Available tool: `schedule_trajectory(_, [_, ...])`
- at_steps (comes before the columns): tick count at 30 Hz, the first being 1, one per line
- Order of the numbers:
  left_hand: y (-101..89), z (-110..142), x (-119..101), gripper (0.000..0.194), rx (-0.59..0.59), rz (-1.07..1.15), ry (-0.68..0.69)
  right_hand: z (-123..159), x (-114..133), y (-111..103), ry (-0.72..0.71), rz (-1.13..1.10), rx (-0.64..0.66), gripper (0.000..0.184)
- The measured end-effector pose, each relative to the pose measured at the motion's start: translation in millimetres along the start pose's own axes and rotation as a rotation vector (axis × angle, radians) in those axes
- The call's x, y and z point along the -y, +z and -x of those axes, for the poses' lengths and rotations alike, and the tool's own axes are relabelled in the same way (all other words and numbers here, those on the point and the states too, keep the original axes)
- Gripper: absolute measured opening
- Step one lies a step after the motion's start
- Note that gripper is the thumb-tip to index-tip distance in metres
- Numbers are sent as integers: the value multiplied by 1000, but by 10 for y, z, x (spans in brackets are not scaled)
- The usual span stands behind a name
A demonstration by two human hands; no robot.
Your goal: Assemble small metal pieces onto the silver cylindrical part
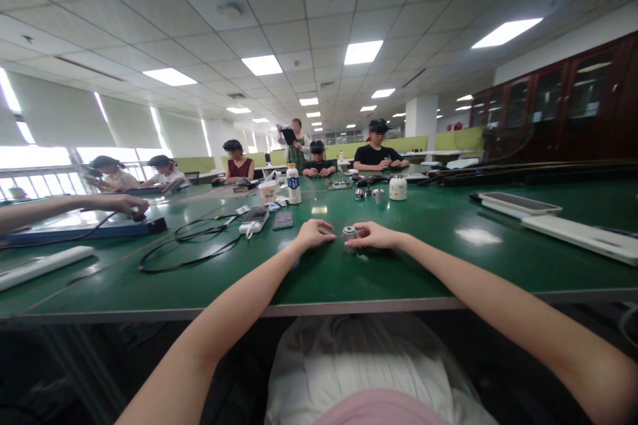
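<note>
On the green tabletop (309,279) in front of me stands a small silvery metal cylinder (349,233), upright, with a dark detail on top. My right hand (373,236) has its thumb and fingers around the right side of this cylinder. To the left of it, my left hand (315,234) rests near the table with fingers curved and apart; a small gap separates it from the cylinder. Beyond my hands lie another grey metal cylinder (379,196) and a shiny round metal part (359,193), beside a white jar (397,187).
Left of my hands are a black cable (184,259), a white device (254,220), a dark flat pad (283,220), a bottle (294,184) and a cup (268,192). A co-worker's hand (132,206) is over a blue bar (84,231). White boards (583,236) lie right.
</note>
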State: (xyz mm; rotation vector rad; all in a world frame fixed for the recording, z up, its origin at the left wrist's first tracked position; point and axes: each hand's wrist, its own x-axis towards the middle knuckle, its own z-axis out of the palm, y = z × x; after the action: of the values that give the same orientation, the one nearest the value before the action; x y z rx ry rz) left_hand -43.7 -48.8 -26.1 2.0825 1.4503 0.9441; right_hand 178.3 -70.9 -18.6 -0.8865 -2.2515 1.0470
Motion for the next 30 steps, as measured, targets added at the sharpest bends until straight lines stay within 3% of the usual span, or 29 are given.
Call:
schedule_trajectory(7, [56,-9,2,34,-36,-45,20,-7,-12,0,5,-1,-2,55])
schedule_trajectory(13, [58,17,-259,37,-206,220,276,5,9,0,-2,15,0,54])
schedule_trajectory(20, [111,79,-374,45,-24,394,335,-2,4,-6,7,38,-7,63])
schedule_trajectory(30, [149,75,-386,43,-30,425,344,-32,-44,-11,0,22,-1,63])
